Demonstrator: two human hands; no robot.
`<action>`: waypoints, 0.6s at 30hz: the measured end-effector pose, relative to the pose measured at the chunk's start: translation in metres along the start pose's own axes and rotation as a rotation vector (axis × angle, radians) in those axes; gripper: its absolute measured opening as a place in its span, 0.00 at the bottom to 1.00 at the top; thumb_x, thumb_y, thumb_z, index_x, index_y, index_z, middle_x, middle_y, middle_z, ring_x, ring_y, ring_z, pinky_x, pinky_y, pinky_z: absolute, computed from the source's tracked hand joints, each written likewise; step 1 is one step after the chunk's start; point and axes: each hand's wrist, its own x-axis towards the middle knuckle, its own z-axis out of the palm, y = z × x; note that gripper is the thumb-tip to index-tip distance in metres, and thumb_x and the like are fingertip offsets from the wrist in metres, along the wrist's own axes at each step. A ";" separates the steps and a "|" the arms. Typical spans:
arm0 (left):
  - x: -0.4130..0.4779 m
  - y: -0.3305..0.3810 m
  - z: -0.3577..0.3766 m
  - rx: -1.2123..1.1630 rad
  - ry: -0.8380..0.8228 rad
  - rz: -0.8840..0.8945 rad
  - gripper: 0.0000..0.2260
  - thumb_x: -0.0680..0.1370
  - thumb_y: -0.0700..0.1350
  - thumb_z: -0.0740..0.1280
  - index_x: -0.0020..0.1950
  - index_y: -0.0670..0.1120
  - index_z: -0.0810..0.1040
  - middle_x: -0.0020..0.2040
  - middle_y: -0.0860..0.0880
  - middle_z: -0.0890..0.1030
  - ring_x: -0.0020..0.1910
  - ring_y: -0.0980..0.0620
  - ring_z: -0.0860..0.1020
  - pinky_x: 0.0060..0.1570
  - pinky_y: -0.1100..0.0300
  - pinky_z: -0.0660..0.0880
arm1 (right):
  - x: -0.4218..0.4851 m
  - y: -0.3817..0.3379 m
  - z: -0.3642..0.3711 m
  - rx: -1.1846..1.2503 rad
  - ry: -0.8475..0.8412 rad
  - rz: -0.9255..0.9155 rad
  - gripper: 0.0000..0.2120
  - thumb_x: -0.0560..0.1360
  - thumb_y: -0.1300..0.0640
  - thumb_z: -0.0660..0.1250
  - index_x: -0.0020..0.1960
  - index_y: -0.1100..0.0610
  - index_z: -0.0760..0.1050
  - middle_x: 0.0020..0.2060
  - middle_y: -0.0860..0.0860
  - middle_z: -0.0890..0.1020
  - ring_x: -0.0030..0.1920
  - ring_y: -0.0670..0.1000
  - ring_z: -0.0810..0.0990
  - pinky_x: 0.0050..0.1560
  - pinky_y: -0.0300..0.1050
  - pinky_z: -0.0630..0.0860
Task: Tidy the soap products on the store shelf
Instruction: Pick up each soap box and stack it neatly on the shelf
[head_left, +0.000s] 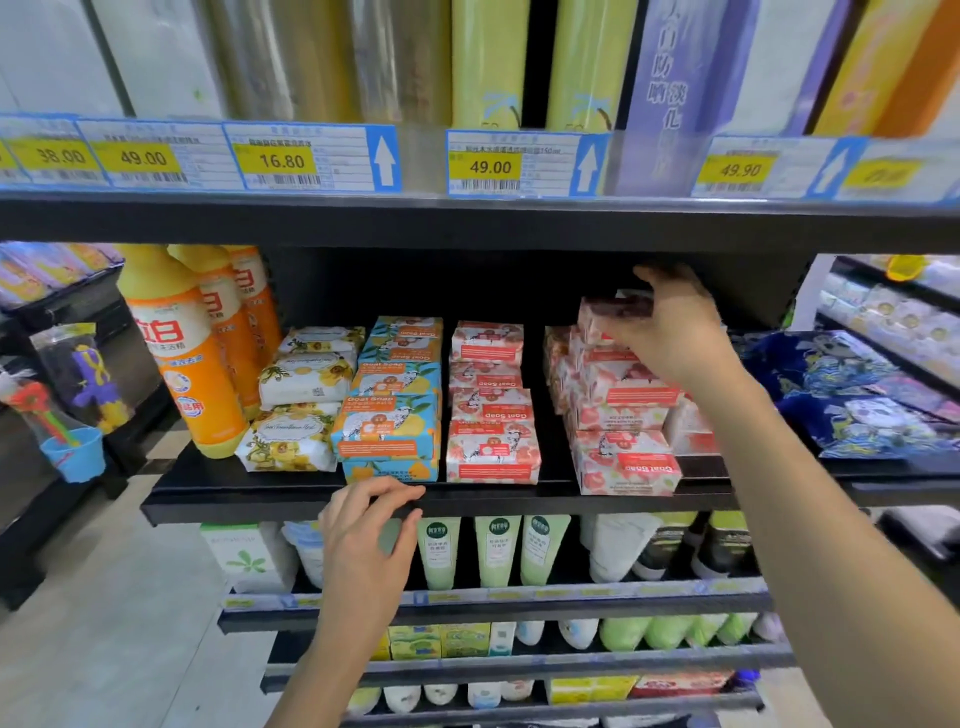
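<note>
Wrapped soap bars stand in stacks on a black shelf (291, 493). From left to right there are white-and-yellow floral bars (298, 395), blue-and-yellow Goat Soap bars (392, 395), a red-and-white stack (491, 410) and a leaning pink-and-white stack (621, 410). My right hand (670, 332) grips the topmost pink soap bar (605, 312) of that leaning stack, just under the shelf above. Lower down, my left hand (369, 540) hangs in front of the shelf's front edge, below the blue stack, with fingers loosely bent and holding nothing.
Orange detergent bottles (182, 353) stand left of the soaps. Dark blue patterned packs (841, 395) lie to the right. Green tubes (496, 551) fill the shelf below. Price labels (280, 156) line the upper shelf. Toys (78, 395) hang at far left.
</note>
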 end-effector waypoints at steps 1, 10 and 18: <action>0.000 0.003 0.000 0.007 0.001 -0.007 0.12 0.73 0.36 0.78 0.55 0.47 0.86 0.53 0.55 0.77 0.58 0.60 0.68 0.63 0.61 0.62 | 0.004 0.012 -0.003 -0.020 -0.061 0.043 0.38 0.74 0.44 0.76 0.78 0.58 0.67 0.74 0.58 0.69 0.73 0.60 0.71 0.72 0.48 0.66; 0.000 0.050 -0.013 -0.135 0.056 -0.036 0.13 0.74 0.38 0.76 0.57 0.50 0.85 0.54 0.59 0.78 0.57 0.55 0.78 0.62 0.68 0.70 | 0.011 0.053 -0.004 0.226 -0.169 0.132 0.43 0.67 0.43 0.81 0.77 0.50 0.67 0.69 0.52 0.78 0.64 0.55 0.80 0.65 0.55 0.78; 0.065 0.140 -0.002 -0.323 -0.289 0.067 0.21 0.77 0.53 0.74 0.70 0.56 0.78 0.62 0.63 0.74 0.62 0.63 0.74 0.61 0.73 0.69 | 0.005 0.062 -0.003 0.435 -0.019 0.203 0.38 0.63 0.49 0.85 0.69 0.56 0.76 0.58 0.48 0.82 0.55 0.49 0.82 0.57 0.45 0.78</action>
